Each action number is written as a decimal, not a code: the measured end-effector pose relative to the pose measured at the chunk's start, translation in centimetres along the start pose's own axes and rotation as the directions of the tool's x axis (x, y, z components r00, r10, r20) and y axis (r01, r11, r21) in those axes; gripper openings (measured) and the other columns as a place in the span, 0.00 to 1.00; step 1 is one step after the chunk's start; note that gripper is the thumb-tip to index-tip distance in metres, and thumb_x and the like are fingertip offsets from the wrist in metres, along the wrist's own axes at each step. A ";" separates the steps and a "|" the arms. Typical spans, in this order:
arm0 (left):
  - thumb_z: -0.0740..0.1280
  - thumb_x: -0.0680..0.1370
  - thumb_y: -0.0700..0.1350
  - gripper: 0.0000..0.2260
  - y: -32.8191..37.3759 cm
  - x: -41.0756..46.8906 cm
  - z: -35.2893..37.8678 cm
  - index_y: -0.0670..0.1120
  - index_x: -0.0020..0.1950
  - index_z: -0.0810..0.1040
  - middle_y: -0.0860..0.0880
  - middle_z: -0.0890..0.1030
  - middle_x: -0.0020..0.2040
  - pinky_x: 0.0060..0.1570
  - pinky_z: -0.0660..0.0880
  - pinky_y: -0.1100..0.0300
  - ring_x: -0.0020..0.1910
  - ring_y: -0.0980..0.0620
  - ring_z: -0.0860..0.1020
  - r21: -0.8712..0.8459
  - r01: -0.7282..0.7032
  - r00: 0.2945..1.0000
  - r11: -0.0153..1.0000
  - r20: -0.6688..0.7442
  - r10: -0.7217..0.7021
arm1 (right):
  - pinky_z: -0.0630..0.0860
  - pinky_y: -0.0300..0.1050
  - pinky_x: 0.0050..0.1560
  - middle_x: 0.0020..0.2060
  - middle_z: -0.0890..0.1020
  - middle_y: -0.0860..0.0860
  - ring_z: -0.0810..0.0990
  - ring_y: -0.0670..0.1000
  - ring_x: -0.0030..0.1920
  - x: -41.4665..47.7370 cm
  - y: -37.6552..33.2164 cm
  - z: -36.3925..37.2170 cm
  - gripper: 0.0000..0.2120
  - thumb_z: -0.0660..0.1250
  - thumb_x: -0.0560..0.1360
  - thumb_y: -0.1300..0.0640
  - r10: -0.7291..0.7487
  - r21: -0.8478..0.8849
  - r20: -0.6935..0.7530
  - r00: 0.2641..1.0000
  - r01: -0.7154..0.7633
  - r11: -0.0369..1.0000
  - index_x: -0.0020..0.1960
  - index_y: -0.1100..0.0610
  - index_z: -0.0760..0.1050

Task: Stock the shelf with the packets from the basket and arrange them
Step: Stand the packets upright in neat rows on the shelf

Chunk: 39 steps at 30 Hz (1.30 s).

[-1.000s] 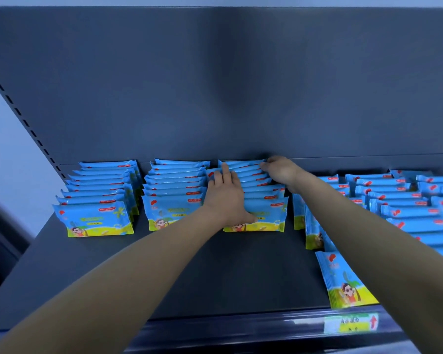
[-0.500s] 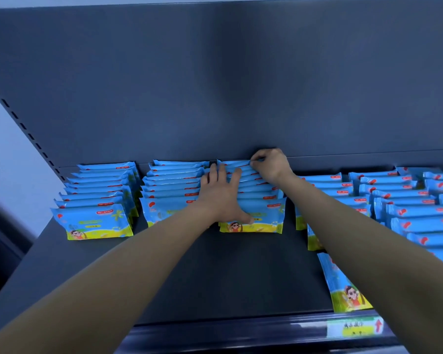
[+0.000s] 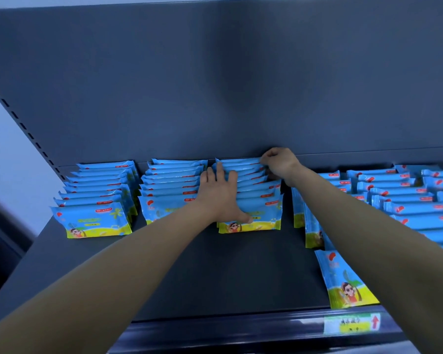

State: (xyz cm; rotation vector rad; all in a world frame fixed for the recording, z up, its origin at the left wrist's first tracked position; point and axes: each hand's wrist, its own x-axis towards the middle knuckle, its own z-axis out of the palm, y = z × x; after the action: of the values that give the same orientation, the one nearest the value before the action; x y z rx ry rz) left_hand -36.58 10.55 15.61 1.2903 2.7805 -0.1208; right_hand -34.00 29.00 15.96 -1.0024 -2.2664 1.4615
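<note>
Blue and yellow packets stand in rows on the dark grey shelf [image 3: 215, 272]. My left hand [image 3: 221, 195] lies flat with spread fingers on the left side of the third row of packets [image 3: 258, 198], thumb on the front packet. My right hand [image 3: 278, 162] is at the back of that same row against the shelf's rear wall, fingers curled, pinching the rearmost packet's top edge. The basket is out of view.
Two tidy rows stand at the left: the first row [image 3: 97, 200] and the second row [image 3: 172, 187]. Looser packets [image 3: 407, 200] crowd the right side, and one row [image 3: 343, 282] reaches the front lip. A price label [image 3: 351, 324] sits on the shelf edge.
My right hand has moved leftward and back along the third row to its rearmost packet. My left hand has stayed on the row, shifting slightly.
</note>
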 end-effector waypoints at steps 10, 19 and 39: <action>0.64 0.65 0.72 0.54 -0.1 -0.2 0.0 0.45 0.76 0.40 0.37 0.40 0.76 0.73 0.43 0.43 0.74 0.35 0.44 0.029 -0.012 1.000 1.000 0.012 0.012 | 0.70 0.44 0.33 0.36 0.75 0.55 0.72 0.52 0.34 -1.2 -0.9 -0.1 0.10 0.55 0.79 0.61 0.184 0.109 0.023 0.983 -0.185 0.977 0.41 0.60 0.71; 0.73 0.69 0.56 0.51 0.8 -1.5 -0.6 0.41 0.76 0.41 0.34 0.41 0.75 0.70 0.58 0.45 0.73 0.31 0.45 -0.076 0.019 1.000 0.997 0.025 -0.017 | 0.78 0.59 0.54 0.51 0.81 0.58 0.82 0.58 0.48 -3.4 -1.2 -0.8 0.13 0.58 0.80 0.54 0.305 -0.012 0.286 0.908 -0.315 0.949 0.58 0.63 0.72; 0.74 0.67 0.57 0.51 0.6 -0.8 0.9 0.43 0.76 0.44 0.42 0.42 0.76 0.73 0.46 0.47 0.75 0.40 0.38 -0.218 -0.077 0.996 0.973 -0.050 0.068 | 0.79 0.51 0.35 0.39 0.80 0.57 0.80 0.54 0.36 -5.4 -0.8 -1.0 0.11 0.54 0.82 0.60 0.265 0.287 0.235 0.935 -0.328 0.900 0.48 0.62 0.73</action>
State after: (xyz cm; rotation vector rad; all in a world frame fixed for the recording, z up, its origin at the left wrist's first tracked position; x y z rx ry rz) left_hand -35.58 10.18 14.76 1.3495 2.6824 0.2142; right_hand -29.87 25.88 17.87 -1.1844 -1.9543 2.0587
